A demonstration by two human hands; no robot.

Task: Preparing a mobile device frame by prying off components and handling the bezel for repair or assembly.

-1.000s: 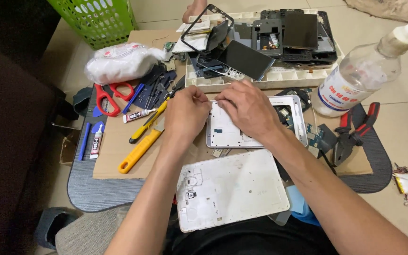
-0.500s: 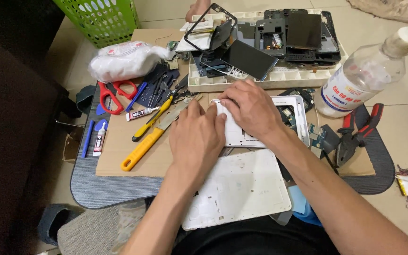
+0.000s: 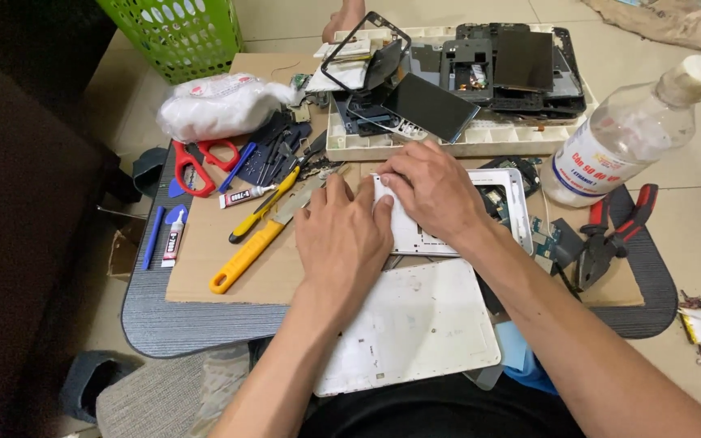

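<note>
Risk: cracked frame if pressed hard | white tablet frame (image 3: 448, 215), frame centre | left hand (image 3: 342, 235) flat, fingers together, at its left edge | right hand (image 3: 432, 191) spread, pressing on top | screwdriver (image 3: 257, 235) close left, could be knocked.

Both hands (image 3: 391, 215) press on the white tablet frame (image 3: 448, 219).

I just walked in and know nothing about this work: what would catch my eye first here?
Two bare hands meet mid-table: the left hand and right hand press on a white tablet frame. Left of them lie red scissors and a yellow knife on cardboard. A clear bottle stands at the right, and a tray of phone parts sits behind.
</note>
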